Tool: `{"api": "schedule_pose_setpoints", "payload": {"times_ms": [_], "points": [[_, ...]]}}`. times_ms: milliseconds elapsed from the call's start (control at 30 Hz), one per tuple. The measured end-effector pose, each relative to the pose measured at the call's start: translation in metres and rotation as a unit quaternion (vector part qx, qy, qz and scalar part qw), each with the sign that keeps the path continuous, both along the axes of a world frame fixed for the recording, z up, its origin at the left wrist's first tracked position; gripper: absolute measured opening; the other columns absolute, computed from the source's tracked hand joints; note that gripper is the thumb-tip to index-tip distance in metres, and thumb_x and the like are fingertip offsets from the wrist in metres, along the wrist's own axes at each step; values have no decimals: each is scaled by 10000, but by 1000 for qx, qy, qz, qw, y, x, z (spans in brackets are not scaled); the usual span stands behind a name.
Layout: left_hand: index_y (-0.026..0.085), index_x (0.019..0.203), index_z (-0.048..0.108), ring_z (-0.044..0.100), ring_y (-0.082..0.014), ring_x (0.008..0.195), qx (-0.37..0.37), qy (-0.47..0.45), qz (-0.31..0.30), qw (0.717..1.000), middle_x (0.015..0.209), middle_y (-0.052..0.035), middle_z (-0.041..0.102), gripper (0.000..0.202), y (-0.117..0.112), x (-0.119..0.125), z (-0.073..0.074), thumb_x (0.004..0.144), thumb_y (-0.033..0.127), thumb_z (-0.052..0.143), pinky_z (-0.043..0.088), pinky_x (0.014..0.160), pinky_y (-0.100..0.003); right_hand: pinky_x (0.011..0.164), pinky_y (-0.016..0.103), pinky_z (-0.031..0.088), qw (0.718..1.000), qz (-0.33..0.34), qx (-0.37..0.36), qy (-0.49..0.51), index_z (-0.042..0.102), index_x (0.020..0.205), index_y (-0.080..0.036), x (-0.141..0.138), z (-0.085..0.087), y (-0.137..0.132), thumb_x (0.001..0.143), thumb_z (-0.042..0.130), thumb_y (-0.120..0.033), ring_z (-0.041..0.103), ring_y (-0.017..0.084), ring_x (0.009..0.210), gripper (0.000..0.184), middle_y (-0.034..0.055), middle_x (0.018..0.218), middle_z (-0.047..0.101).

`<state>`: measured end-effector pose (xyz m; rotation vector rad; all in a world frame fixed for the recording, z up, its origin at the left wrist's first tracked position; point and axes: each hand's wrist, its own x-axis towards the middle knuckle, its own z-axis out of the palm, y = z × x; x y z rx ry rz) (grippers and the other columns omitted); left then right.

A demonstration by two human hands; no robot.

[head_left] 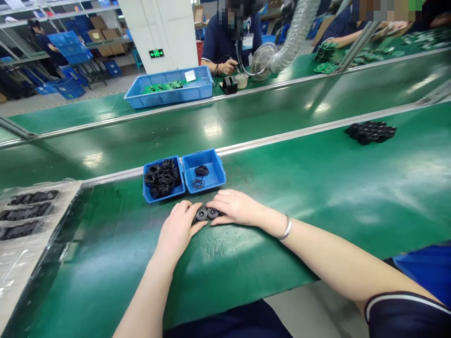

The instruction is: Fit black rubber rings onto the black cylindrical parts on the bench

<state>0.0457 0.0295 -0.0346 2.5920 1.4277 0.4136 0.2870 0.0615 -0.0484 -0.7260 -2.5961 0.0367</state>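
Side by side on the green work surface sit two small black round parts, each with a ringed face and a centre hole. My left hand closes thumb and fingers around the left black round part. Around the right black round part my right hand is closed the same way. The two parts appear to touch, and my fingers partly hide their outer sides. Just beyond my hands stand a blue bin heaped with black rings and a second blue bin with a few thin black rings.
Small dark specks lie in front of my hands. A cluster of black parts stands far right. At left, a plastic-covered board bears rows of black pieces. Beyond the metal rail, a person works near a blue tray of circuit boards.
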Motion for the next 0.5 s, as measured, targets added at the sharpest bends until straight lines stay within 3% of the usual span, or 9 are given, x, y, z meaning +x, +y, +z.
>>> {"api": "schedule_pose_setpoints", "payload": {"times_ms": [300,500], "points": [[263,1258,572,639,-255,989,-10,8,-17,1000,1079,-66,624,394,9,-12,-18,950,506,537,555,843,-382,695,321,425,998,-25,52,-38,650,1033,-146,-1,2,4,979,407,-662,546,204,792,573,57,814,632],[262,1270,571,646,-286,1069,-15,-31,23,999,1152,-78,649,510,6,-8,-9,896,607,539,560,912,-441,740,354,449,997,-55,55,18,641,1113,-123,2,3,1,949,419,-705,578,231,845,644,92,882,667]]}}
